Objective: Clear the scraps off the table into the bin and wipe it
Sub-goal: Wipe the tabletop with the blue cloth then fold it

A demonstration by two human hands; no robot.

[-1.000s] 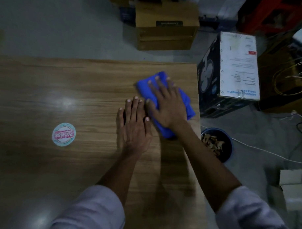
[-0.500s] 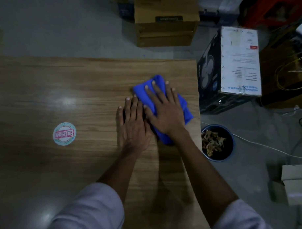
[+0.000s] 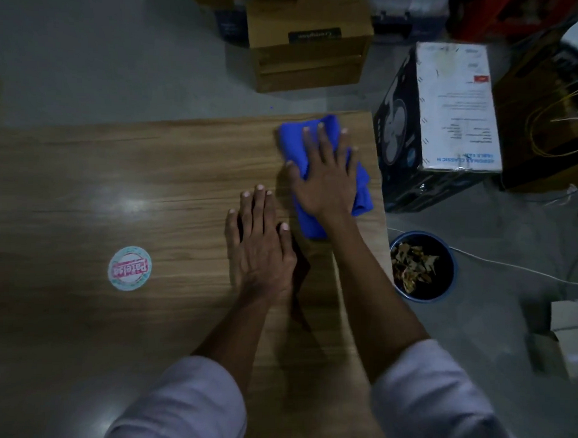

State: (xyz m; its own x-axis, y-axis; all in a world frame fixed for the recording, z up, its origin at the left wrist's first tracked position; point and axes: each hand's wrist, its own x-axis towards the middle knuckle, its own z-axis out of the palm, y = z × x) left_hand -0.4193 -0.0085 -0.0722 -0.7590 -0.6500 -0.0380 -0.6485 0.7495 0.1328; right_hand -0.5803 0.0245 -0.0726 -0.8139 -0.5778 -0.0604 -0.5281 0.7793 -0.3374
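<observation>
Right hand (image 3: 325, 177) flat on blue cloth (image 3: 361, 185) at table (image 3: 118, 180) far right corner; left hand (image 3: 260, 247) flat beside; bin (image 3: 451, 280) holds scraps (image 3: 410, 262).

I'd call this a storeroom: cardboard boxes (image 3: 306, 65), a boxed fan (image 3: 455, 106) and loose cables (image 3: 521, 269) crowd the concrete floor (image 3: 106, 65).

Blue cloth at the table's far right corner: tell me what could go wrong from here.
1. The right hand presses the blue cloth flat, close to the right edge of the table. A stroke rightward could push it over, perhaps into the bin of scraps on the floor beside that edge.
2. The round sticker lies left of the left hand. A wipe across it might catch and lift its rim.
</observation>
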